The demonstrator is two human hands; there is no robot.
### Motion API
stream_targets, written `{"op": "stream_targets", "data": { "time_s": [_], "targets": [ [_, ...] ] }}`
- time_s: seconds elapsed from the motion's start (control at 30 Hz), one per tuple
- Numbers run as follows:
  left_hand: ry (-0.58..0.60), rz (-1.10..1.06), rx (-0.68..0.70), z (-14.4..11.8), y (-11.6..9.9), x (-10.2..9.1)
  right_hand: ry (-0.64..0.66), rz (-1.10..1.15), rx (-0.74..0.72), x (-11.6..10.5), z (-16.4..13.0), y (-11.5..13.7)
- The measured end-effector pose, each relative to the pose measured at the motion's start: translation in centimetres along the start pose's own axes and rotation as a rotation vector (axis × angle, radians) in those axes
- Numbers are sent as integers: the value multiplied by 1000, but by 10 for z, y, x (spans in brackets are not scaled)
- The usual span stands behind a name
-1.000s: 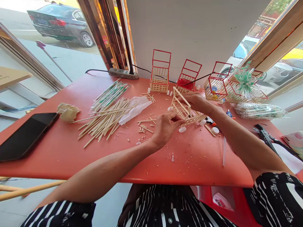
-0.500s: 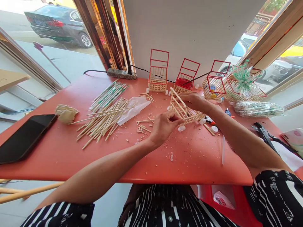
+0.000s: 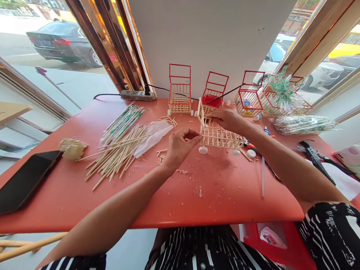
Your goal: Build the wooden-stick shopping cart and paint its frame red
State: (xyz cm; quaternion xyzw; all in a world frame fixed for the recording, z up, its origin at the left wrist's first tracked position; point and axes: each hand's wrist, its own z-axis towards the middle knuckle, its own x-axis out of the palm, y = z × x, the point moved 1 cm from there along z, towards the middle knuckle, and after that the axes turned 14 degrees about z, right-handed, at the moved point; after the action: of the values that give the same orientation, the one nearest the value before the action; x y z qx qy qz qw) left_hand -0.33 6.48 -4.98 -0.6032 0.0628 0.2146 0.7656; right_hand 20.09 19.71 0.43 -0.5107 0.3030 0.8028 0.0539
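Pinching the stick cart (image 3: 221,139) at nine o'clock, your left hand (image 3: 179,147) is nearly closed. At its one o'clock, your right hand (image 3: 230,118) curls, hold unclear.

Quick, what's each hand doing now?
Left hand: closed, pinching the stick cart at its corner.
Right hand: fingers at its upright frame; grip can't be told.

1 head-worn camera is looking forward and down across the counter (image 3: 225,204), framing left grip (image 3: 179,145) and right grip (image 3: 231,118) at close range near mid-view; the wall (image 3: 208,37) is standing behind, facing the lens.
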Motion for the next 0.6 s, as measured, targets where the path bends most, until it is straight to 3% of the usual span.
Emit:
{"op": "stream_targets", "data": {
  "time_s": [0.27, 0.6],
  "targets": [
    [42, -36, -29, 2, 5, -2, -78, -67, 163, -1, -14, 12],
    [-22, -129, -42, 12, 1, -15, -99, -101, 190, 0, -2, 28]
  ]
}}
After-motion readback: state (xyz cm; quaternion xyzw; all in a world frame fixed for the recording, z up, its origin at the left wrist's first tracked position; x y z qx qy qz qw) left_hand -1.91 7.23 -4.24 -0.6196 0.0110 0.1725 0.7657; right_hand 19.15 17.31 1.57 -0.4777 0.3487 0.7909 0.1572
